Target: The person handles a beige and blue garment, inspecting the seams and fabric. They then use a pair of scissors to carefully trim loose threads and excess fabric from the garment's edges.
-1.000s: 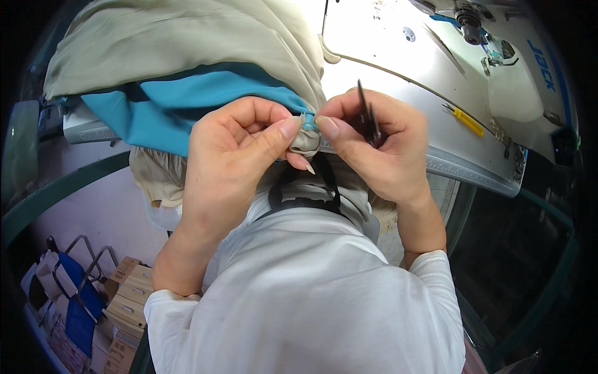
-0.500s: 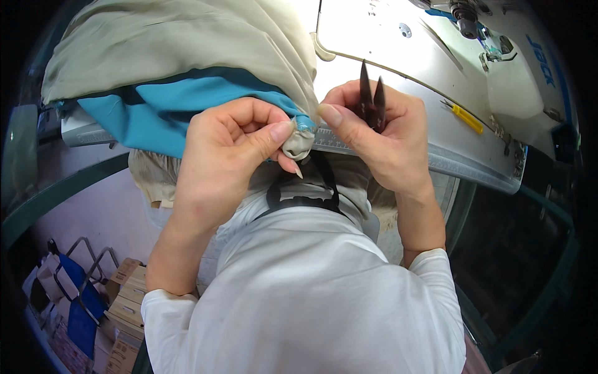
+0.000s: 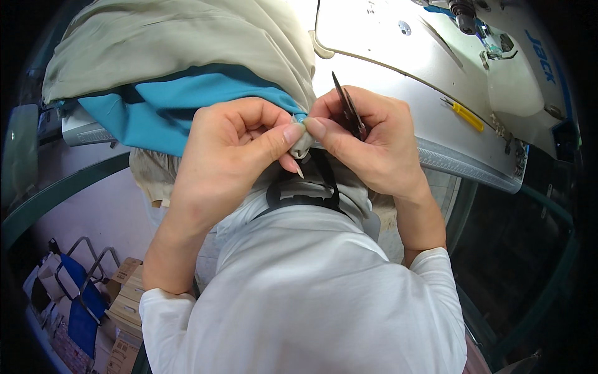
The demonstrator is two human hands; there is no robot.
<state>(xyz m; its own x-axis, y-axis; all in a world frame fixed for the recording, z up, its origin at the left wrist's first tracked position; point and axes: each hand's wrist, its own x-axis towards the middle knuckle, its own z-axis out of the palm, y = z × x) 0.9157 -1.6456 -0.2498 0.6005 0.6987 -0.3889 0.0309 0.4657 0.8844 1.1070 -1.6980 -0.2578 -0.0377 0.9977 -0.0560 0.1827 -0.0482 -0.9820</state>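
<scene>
Left hand (image 3: 227, 153) & right hand (image 3: 367, 140) both pinch a corner of the beige cloth (image 3: 187, 43) betw. thumb & fingers, at the near edge of the sewing table (image 3: 398, 106). Right hand also grips thread snips (image 3: 347, 111), blades up. Blue cloth (image 3: 156, 109) lies under the beige.

A white industrial sewing machine (image 3: 517, 68) stands at two o'clock on the pale grey worktop (image 3: 386, 68), with a small yellow-handled tool (image 3: 464, 115) just beside it. Brown cardboard boxes (image 3: 124, 299) and blue-seated metal-framed chairs (image 3: 78, 293) sit at eight o'clock.
</scene>
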